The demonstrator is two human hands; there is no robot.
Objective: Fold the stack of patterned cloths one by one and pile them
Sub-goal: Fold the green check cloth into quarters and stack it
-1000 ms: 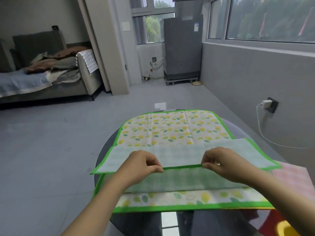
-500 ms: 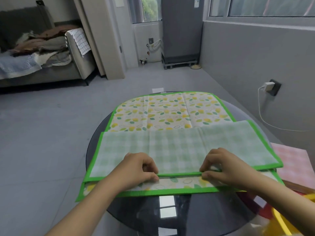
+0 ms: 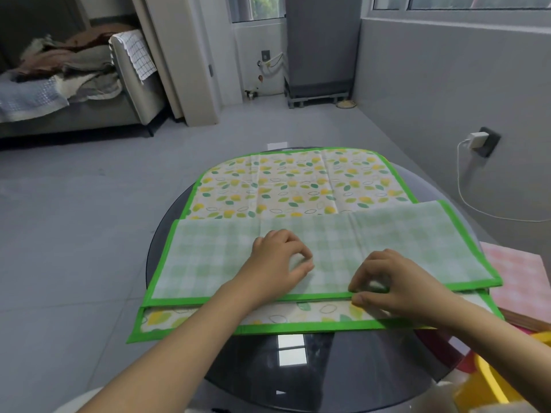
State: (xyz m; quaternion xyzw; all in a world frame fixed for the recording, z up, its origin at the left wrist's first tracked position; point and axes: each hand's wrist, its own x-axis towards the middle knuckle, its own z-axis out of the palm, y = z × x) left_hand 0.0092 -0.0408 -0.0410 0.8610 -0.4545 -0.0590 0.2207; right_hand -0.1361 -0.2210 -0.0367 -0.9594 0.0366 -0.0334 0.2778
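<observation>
A round dark glass table carries the lemon-print cloth, which has a green border and covers most of the tabletop. Its checked green flap is folded over the near half of the cloth, and a strip of lemon print shows along the near edge below the flap. A pink checked cloth lies at the right edge of the table, just beside the green-bordered one. The left hand rests on the flap near its middle, fingers loosely curled with the tips down on the fabric, grasping nothing. The right hand pinches the flap's green border between thumb and curled fingers, close to the near edge.
</observation>
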